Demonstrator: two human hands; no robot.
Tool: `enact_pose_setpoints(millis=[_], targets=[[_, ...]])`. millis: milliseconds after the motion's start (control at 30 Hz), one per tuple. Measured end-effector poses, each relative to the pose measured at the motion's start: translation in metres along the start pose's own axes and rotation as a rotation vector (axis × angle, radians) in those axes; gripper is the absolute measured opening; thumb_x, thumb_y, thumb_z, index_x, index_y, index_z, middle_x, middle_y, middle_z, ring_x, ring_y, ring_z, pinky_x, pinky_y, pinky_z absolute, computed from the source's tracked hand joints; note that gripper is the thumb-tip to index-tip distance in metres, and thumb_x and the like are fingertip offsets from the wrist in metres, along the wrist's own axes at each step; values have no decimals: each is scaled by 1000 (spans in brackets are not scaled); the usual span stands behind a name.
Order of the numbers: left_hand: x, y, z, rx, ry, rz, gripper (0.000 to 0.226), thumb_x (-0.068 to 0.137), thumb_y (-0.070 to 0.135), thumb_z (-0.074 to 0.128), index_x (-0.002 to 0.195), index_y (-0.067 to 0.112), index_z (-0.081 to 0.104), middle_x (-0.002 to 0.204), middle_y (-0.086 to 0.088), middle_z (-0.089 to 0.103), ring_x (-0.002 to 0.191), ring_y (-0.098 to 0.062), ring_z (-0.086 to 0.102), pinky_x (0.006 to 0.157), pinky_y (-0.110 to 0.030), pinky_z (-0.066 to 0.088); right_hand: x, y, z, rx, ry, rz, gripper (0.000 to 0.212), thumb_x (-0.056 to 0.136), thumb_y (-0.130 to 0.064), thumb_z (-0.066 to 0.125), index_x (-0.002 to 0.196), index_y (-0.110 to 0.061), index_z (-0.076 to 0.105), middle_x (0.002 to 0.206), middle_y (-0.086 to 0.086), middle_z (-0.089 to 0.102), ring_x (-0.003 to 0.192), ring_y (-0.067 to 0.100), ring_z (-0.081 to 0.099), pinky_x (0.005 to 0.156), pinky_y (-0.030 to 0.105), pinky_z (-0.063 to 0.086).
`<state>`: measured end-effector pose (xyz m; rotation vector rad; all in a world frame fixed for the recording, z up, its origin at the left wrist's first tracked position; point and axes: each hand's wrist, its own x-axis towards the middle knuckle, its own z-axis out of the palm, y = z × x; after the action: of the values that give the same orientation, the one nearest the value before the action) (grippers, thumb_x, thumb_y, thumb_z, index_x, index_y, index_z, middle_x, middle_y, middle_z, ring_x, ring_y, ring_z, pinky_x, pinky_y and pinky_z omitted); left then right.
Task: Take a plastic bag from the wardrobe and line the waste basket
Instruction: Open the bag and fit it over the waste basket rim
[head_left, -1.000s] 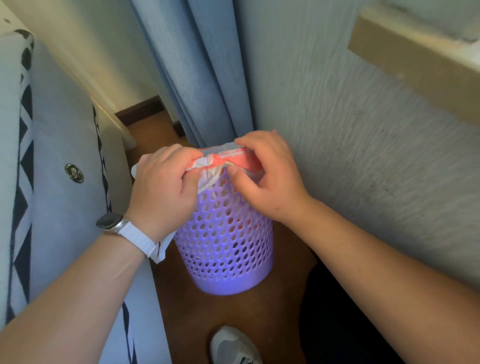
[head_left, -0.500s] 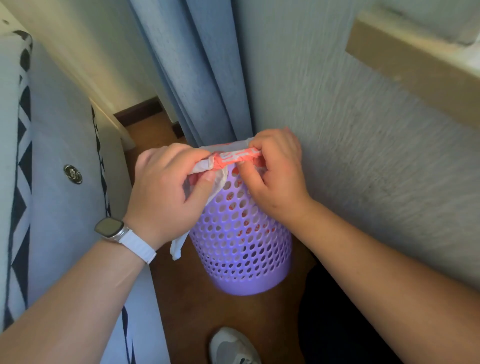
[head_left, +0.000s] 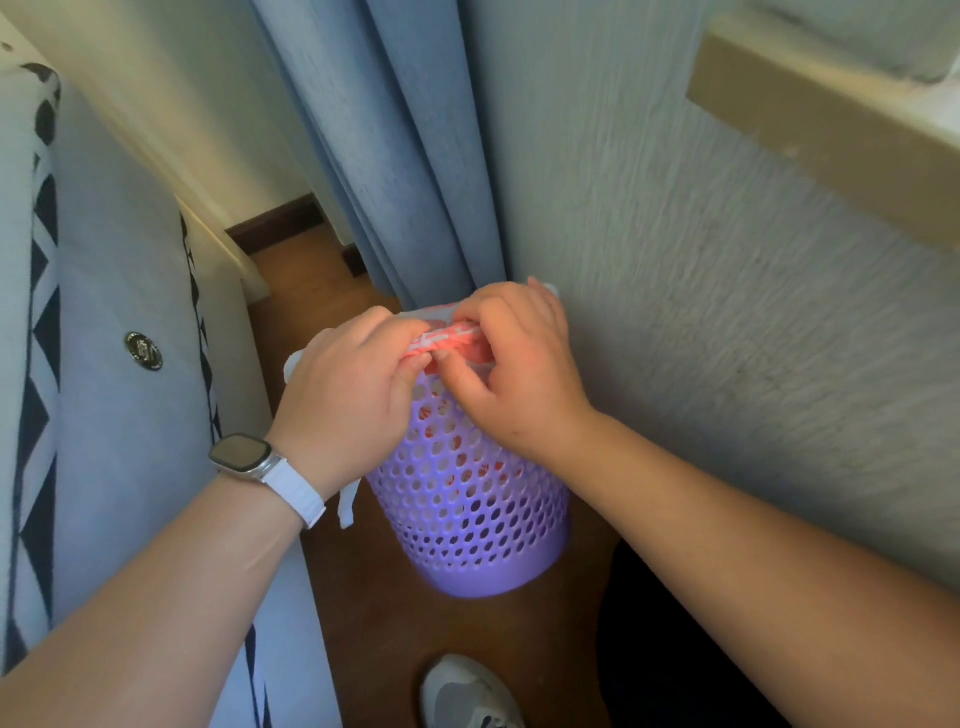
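Observation:
A purple perforated waste basket (head_left: 467, 519) stands on the wooden floor between a bed and a wall. A white plastic bag with red print (head_left: 449, 332) lies over its rim, and red shows through the holes. My left hand (head_left: 348, 400) pinches the bag at the near left of the rim. My right hand (head_left: 514, 374) grips the bag's edge at the right of the rim, fingers curled over it. The two hands nearly touch. A white strip of the bag (head_left: 347, 504) hangs down below my left wrist. The rim itself is hidden by my hands.
A bed with a grey cover and black-and-white triangle trim (head_left: 104, 415) fills the left. Blue curtains (head_left: 395, 156) hang behind the basket. A textured wall (head_left: 727, 312) and a wooden ledge (head_left: 831, 130) are on the right. My shoe (head_left: 467, 696) is on the floor just before the basket.
Both hands have drawn closer together on the bag at the rim. The basket sits slightly further right in view, and the hanging white strip has dropped lower below my left wrist.

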<state>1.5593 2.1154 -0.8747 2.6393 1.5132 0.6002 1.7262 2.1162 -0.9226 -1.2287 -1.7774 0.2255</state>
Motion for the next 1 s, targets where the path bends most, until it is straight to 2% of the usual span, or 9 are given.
enact_pose_setpoints(millis=[133,300,433,533,600,733,800,900,1000], targets=[[-1,-10,4,45,-45,-90,25,90,19,45,100,6,64,88,-11,60,80,-36,58,70,-43,44,0,17,-3,74,-108,-1,41,84,-36,64,113,-7,63,112,8,64,107,27,59,102,51,40],[-2,-12,5,32,-41,-55,19,87,15,46,91,7,63,85,-10,61,80,-35,57,70,-43,44,3,34,-5,86,-97,49,50,81,-39,61,117,-5,63,120,13,63,114,31,58,101,49,44],[-1,-12,5,-49,6,-78,19,87,14,47,91,6,64,83,0,55,80,-29,56,71,-33,35,5,37,-3,76,-55,34,33,81,-25,67,107,-5,66,110,12,65,107,32,59,97,50,44],[0,-9,3,-124,31,-58,18,89,17,49,91,8,64,83,7,49,78,-24,54,71,-34,38,5,32,-6,55,10,34,26,83,-26,61,98,-4,64,102,13,64,98,32,58,93,57,44],[-1,-6,1,-128,45,-34,27,90,29,50,98,9,66,87,6,53,80,-21,55,73,-33,42,4,27,-9,39,42,26,28,84,-29,56,94,-4,63,98,12,63,95,31,57,93,59,42],[-2,4,-1,-65,62,-10,45,92,38,49,125,11,60,114,-6,62,101,-21,55,86,-34,43,5,17,-9,-11,50,20,30,84,-32,56,94,-5,64,98,11,62,97,31,57,100,58,37],[0,7,1,-59,88,-10,39,94,34,47,121,10,63,108,-7,65,97,-24,59,82,-35,44,5,13,-8,-31,64,10,28,84,-30,58,92,-4,64,96,11,62,97,31,57,100,56,37],[2,7,3,-86,148,-26,28,94,24,50,107,8,68,95,-6,66,86,-24,59,76,-29,38,5,8,-4,-41,80,-14,23,83,-26,64,89,-3,63,92,11,62,92,33,57,94,54,40],[0,1,5,-75,154,-47,20,90,18,52,95,5,67,85,-4,63,79,-27,58,72,-32,37,4,8,-4,11,38,-29,24,82,-25,68,96,-5,65,97,9,63,96,29,57,98,55,39]])
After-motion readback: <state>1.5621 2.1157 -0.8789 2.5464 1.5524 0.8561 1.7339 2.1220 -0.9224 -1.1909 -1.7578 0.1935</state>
